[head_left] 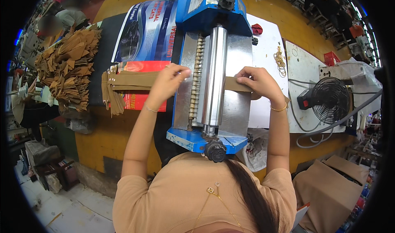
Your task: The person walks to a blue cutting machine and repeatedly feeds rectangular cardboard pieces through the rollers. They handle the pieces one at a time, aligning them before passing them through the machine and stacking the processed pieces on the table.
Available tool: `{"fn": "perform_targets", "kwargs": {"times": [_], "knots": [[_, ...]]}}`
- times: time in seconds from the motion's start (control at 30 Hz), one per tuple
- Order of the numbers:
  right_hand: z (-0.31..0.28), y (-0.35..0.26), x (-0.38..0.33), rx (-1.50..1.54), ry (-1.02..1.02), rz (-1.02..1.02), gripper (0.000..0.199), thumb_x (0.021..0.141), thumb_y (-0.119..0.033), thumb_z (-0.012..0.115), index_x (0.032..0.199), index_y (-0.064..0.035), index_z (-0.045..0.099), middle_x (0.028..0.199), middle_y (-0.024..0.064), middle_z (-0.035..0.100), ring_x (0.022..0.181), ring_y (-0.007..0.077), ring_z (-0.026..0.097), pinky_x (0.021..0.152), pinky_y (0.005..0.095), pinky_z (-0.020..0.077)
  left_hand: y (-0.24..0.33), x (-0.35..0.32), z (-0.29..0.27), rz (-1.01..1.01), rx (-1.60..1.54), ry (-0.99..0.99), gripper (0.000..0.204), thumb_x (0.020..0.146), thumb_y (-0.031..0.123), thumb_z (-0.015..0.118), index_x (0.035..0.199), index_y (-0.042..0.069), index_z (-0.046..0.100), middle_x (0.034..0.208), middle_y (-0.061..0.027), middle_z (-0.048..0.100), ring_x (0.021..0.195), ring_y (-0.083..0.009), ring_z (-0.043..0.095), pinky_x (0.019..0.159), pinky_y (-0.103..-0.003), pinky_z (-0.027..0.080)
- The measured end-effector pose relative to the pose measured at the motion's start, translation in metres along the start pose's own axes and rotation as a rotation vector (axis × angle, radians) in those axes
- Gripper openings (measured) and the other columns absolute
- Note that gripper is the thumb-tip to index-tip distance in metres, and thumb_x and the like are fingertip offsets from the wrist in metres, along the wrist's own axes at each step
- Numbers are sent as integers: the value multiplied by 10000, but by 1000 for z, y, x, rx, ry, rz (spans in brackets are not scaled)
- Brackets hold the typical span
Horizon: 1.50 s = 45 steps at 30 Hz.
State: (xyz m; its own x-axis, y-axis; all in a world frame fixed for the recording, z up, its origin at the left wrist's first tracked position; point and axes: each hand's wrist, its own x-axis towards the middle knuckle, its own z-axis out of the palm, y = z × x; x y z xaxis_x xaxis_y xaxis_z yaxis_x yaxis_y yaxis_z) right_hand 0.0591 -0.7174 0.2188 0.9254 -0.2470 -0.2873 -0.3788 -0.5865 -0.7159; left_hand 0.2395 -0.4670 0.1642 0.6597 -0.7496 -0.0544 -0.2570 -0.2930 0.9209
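where the blue roller machine [212, 74] stands on the yellow table [103, 134], a long brown strip [135, 80] runs crosswise through it, passing under the shiny steel roller [214, 74]. the left hand [166, 83] rests on the strip just left of the machine, fingers [181, 71] curled down and pressing the strip flat at the edge of the machine's metal plate; the hand is closed loosely over it rather than pinching it. the right hand [259, 81] is just right of the roller, fingers [243, 74] bent over the strip's end and gripping it where it comes out of the machine. a thin gold bracelet [279, 108] sits on that wrist.

left of the machine, the strip lies across a red and blue printed sheet [146, 31], and a small bundle of brown pieces [112, 95] hangs off the sheet's left edge. farther left of the machine, a large heap of brown cut pieces [68, 68] is piled at the table's end. right of the machine lies a white board [267, 48] with a small tangle of gold chain [280, 60] on it, and beyond that a black fan [331, 99] with grey cables. at the machine's near end a black knob [215, 150] sticks out toward the person. a cardboard box [329, 187] sits below the fan, well right of the machine.
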Motion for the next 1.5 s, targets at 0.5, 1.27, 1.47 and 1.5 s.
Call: {"fn": "perform_targets", "kwargs": {"times": [0.5, 1.27, 1.47, 1.5], "knots": [[-4, 28, -18, 23, 150, -27, 215, 797, -188, 752, 951, -47, 699, 717, 55, 665, 611, 101, 554, 584, 249, 457, 4, 14, 10, -96, -114, -209, 273, 789, 140, 748, 968, 21, 581, 852, -52, 573, 735, -128, 529, 677, -270, 466], [40, 164, -47, -435, 742, 75, 143, 807, -109, 696, 943, -66, 690, 930, 81, 655, 917, 276, 609, 830, 396, 451, -19, -23, -88, -330, -637, 106, 141, 862, 52, 681, 994, 26, 636, 916, -50, 664, 769, -129, 633, 678, -262, 540], [28, 145, -51, -220, 696, -17, 114, 825, -27, 649, 937, -30, 668, 867, 111, 640, 759, 281, 621, 696, 354, 485, -7, -38, -109, -250, -619, 192, 177, 871, 63, 666, 1043, 38, 633, 913, -42, 674, 773, -111, 630, 690, -252, 501], [25, 139, -52, -216, 688, -29, 114, 827, -18, 644, 938, -26, 665, 868, 113, 639, 744, 281, 620, 679, 351, 487, -4, -40, -113, -236, -613, 198, 180, 871, 62, 664, 1046, 35, 632, 916, -43, 672, 776, -111, 628, 690, -252, 499]]}}
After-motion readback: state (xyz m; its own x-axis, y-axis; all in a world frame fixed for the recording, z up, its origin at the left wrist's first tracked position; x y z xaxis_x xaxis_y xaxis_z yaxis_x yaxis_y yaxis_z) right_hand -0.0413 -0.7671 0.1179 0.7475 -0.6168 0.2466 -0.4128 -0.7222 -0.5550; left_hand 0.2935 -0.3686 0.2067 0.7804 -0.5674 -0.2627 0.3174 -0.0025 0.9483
